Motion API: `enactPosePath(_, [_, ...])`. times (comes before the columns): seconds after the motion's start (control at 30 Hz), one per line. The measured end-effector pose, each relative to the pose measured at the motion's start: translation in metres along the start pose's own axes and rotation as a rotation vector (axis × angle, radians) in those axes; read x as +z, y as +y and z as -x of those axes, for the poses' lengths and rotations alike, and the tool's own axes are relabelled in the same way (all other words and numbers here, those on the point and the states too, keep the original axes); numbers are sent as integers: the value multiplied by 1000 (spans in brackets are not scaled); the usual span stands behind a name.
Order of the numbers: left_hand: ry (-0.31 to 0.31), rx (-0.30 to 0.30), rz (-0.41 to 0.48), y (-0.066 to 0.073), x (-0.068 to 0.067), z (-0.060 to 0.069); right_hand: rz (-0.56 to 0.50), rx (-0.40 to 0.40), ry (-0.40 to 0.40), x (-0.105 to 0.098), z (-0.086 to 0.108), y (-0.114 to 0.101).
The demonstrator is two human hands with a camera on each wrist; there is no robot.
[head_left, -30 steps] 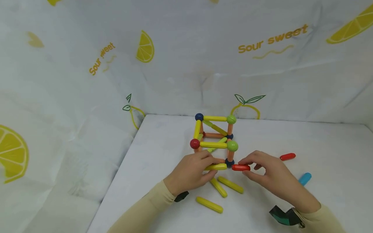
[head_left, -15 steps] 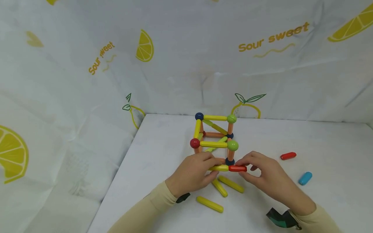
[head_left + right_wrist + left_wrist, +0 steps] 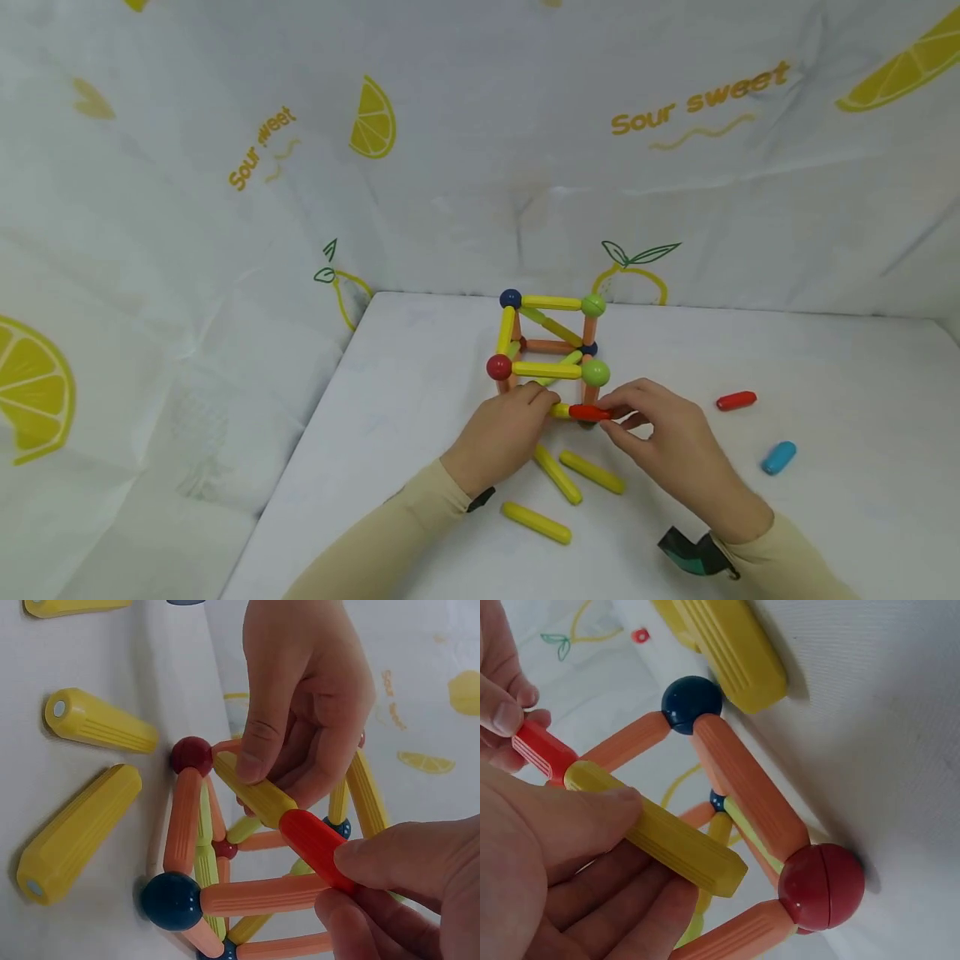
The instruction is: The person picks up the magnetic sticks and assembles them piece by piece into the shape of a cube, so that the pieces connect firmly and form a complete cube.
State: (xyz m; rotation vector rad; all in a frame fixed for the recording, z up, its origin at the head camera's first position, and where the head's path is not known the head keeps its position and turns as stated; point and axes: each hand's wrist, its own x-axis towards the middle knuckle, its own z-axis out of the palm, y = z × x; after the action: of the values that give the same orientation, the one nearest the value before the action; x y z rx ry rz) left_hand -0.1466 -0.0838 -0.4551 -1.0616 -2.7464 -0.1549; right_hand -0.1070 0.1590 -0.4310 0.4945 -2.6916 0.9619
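A yellow magnetic stick (image 3: 682,851) is held between the thumb and fingers of my left hand (image 3: 501,435). My right hand (image 3: 671,442) pinches a shorter red magnetic stick (image 3: 311,844). The two sticks meet end to end in one line, at the near side of a box-shaped frame of sticks and balls (image 3: 547,371). This frame has orange uprights, yellow top bars, and a green ball (image 3: 596,372) and a red ball (image 3: 499,367) at its near top corners. My left hand covers part of its lower front.
Several loose yellow sticks, one of them a yellow stick (image 3: 536,522) nearest me, lie on the white table (image 3: 360,400) before the frame. To the right lie a red stick (image 3: 736,401) and a blue stick (image 3: 778,458). A lemon-printed sheet (image 3: 480,167) hangs behind.
The red stick has come left against the yellow stick's end, closing the gap between them. Both hands have then shifted slightly away from me, toward the frame, with the joined sticks.
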Motion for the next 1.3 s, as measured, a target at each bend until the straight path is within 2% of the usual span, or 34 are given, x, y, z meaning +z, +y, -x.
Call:
enactPosePath(0.2, [35, -5, -22, -4, 5, 2, 6, -61, 87, 12, 0, -3])
enactPosePath(0.47, [103, 24, -73, -1, 6, 1, 32, -74, 151, 20, 1, -6])
enactPosePath(0.73, [141, 28, -85, 2, 9, -1, 63, -87, 191, 21, -1, -6])
enactPosePath(1.0, [183, 2, -70, 1, 13, -1, 67, -91, 206, 21, -2, -5])
enactPosePath(1.2, [222, -35, -126, 3, 13, -1, 18, -79, 209, 23, -1, -6])
enactPosePath(1.3, [251, -31, -101, 6, 11, -2, 1, -79, 211, 25, 0, -7])
